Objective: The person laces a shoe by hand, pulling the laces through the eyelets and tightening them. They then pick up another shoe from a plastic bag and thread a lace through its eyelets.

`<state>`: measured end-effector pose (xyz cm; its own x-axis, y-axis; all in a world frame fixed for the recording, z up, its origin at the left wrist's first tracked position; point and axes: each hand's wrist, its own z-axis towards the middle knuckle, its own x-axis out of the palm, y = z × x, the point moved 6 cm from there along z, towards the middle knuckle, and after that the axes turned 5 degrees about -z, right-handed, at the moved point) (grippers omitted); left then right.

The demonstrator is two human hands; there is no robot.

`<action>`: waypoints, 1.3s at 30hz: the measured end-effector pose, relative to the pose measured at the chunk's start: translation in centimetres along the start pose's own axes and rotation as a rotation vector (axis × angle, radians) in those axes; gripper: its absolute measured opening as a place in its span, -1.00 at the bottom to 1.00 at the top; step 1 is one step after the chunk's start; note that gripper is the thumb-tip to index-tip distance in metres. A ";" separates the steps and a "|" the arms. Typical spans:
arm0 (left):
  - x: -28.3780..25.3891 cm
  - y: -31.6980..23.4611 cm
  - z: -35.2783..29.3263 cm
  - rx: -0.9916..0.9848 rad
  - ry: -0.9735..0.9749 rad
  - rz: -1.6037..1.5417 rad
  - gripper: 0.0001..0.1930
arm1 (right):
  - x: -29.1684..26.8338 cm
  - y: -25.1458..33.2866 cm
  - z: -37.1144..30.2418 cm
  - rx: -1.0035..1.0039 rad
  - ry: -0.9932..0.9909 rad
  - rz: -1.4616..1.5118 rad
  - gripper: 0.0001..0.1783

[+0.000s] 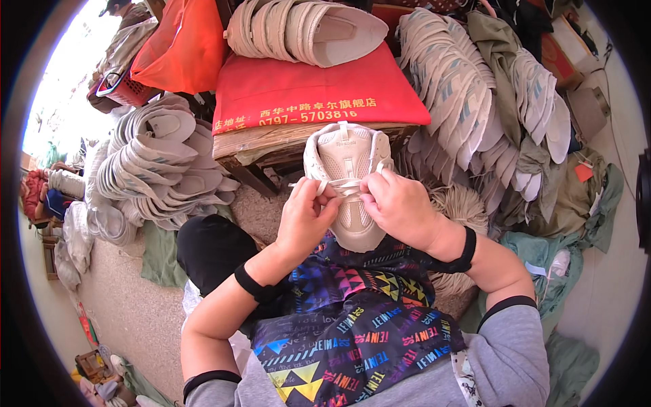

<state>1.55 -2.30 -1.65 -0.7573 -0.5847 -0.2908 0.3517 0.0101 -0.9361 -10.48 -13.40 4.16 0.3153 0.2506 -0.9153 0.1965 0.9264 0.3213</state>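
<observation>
A beige mesh shoe upper (352,229) rests between my hands and the edge of the low wooden table, its toe end pointing toward me. Pale flat shoelaces (346,187) cross its middle. My left hand (306,214) pinches the lace on the left side, thumb and fingers pressed together. On the right side, my right hand (399,207) is closed on the lace too, its fingers curled near the eyelets. Both hands sit over the upper. The part of the lace inside the fingers is hidden.
The wooden table (271,144) is covered by a red cloth (291,88) with nested shoe uppers (305,30) on top. More uppers are piled at the left (152,159) and right (447,88). A bundle of laces (461,207) hangs beside my right forearm.
</observation>
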 end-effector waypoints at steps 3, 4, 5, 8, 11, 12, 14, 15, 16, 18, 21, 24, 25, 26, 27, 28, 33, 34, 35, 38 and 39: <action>0.0 1.4 -1.0 -0.120 -0.010 -0.142 -0.85 | 0.5 0.2 0.3 0.008 -0.004 -0.051 -0.84; 0.0 1.2 -1.1 -0.094 -0.010 -0.129 -0.85 | 0.5 0.2 0.4 0.026 -0.012 -0.058 -0.86; 0.0 1.0 -1.1 -0.067 -0.010 -0.116 -0.84 | 0.6 0.4 0.5 0.025 -0.012 -0.059 -0.86; -0.5 -0.4 -0.4 0.070 -0.063 -0.034 -0.85 | 0.9 0.6 0.9 -0.030 0.041 -0.194 -0.86; -0.7 -0.9 0.2 0.120 -0.050 0.026 -0.84 | 0.8 0.1 1.0 -0.125 0.048 -0.165 -0.84; -0.8 -1.1 0.3 0.121 -0.049 0.026 -0.84 | 0.7 -0.3 0.8 -0.109 0.069 -0.135 -0.83; -0.9 -1.8 0.4 0.182 -0.032 0.119 -0.83 | 0.7 -0.5 0.5 -0.094 0.090 -0.104 -0.83; -1.0 -1.7 0.5 0.182 -0.032 0.120 -0.83 | 0.4 -0.7 0.3 -0.054 0.035 -0.024 -0.82; -1.1 -1.9 0.6 0.229 -0.028 0.158 -0.83 | 0.1 -0.8 0.2 -0.013 -0.020 0.056 -0.81; -1.1 -2.2 0.8 0.277 -0.023 0.195 -0.83 | 0.2 -0.2 0.1 -0.036 -0.051 0.045 -0.80; -0.9 -2.6 1.2 0.264 0.018 0.212 -0.81 | 0.5 0.8 0.0 -0.080 -0.078 -0.063 -0.79; -0.5 -3.3 1.2 0.332 0.048 0.273 -0.82 | 1.0 1.5 0.1 -0.096 -0.064 -0.215 -0.79; -0.5 -3.4 1.3 0.320 0.060 0.294 -0.82 | 1.1 1.6 0.1 -0.094 -0.055 -0.269 -0.79; -0.4 -3.4 1.4 0.307 0.071 0.317 -0.82 | 1.1 1.5 0.2 -0.094 -0.055 -0.268 -0.79; -0.4 -3.4 1.4 0.307 0.072 0.317 -0.82 | 1.4 1.3 0.3 -0.095 -0.042 -0.263 -0.76; -0.4 -3.5 1.4 0.325 0.067 0.322 -0.81 | 1.5 1.1 0.3 -0.095 -0.028 -0.258 -0.72; -0.4 -4.0 1.4 0.314 0.075 0.350 -0.81 | 0.7 -0.1 -0.6 -0.081 0.025 -0.156 -0.71; -0.4 -3.9 1.6 0.305 0.085 0.350 -0.82 | 0.6 -0.4 -0.7 -0.047 0.018 -0.105 -0.72; -0.4 -4.0 1.8 0.298 0.097 0.351 -0.83 | 0.7 -0.6 -0.7 -0.046 0.018 -0.106 -0.72; -0.5 -3.9 2.5 0.251 0.157 0.397 -0.84 | 0.2 -1.2 -0.5 -0.087 -0.197 0.053 -0.67; -0.5 -3.8 2.7 0.252 0.158 0.396 -0.84 | 0.1 -1.6 -0.3 -0.066 -0.254 0.061 -0.67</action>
<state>2.10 -4.21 2.57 -0.6060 -0.4451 -0.6593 0.7366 -0.0013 -0.6763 -11.00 -14.80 3.48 0.5495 0.2357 -0.8016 0.1116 0.9301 0.3499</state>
